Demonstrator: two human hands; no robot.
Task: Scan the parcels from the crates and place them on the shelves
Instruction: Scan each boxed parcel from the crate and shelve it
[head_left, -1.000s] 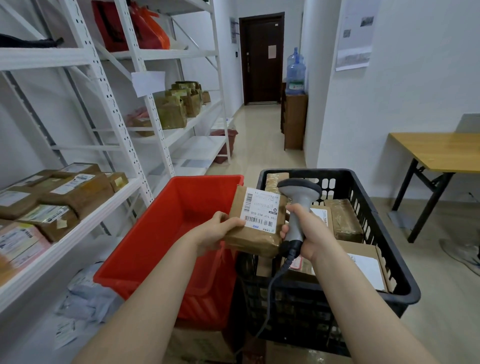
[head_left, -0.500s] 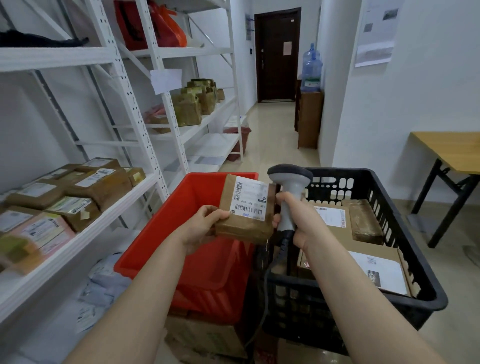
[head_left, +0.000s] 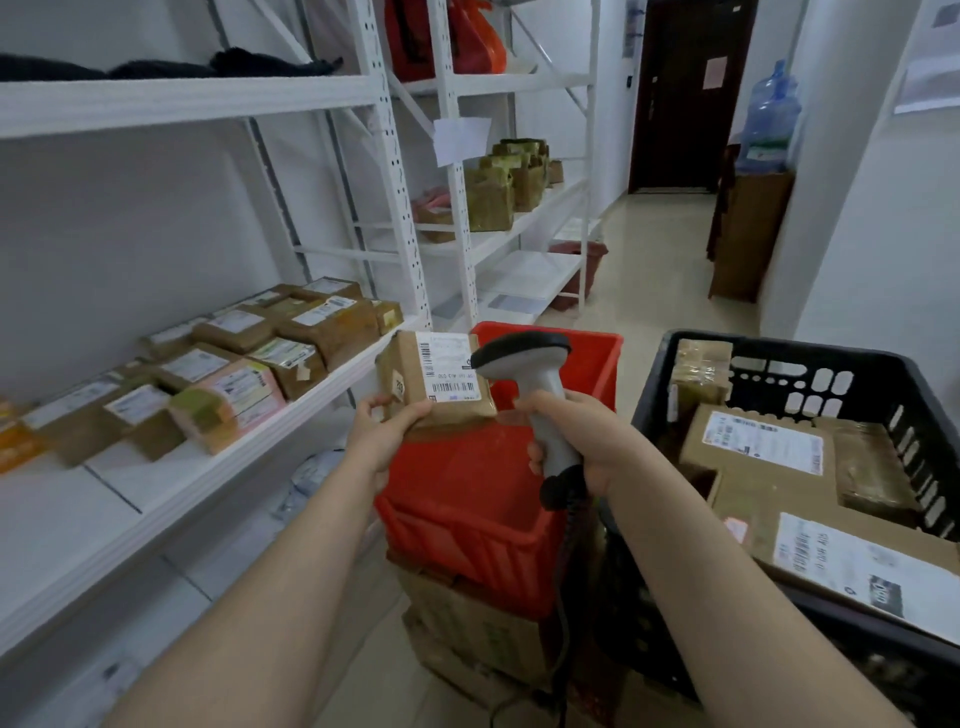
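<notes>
Brown taped parcel (head_left: 436, 384) (white barcode label) gripped by left hand (head_left: 384, 436)

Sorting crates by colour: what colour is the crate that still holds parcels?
Black: the crate on the right, with parcels inside, shows best in the head view.

Soft, even indoor light is filling a slightly hazy picture.
Diffuse light is washing over the white shelves (head_left: 197, 98) without casting hard shadows, and the pale floor (head_left: 654, 270) is giving off a mild sheen. The wide lens is bending the shelf posts (head_left: 387, 171) and stretching the edges. Blur is smearing the labels on the parcels (head_left: 763, 452) in the black crate (head_left: 805, 347).
</notes>
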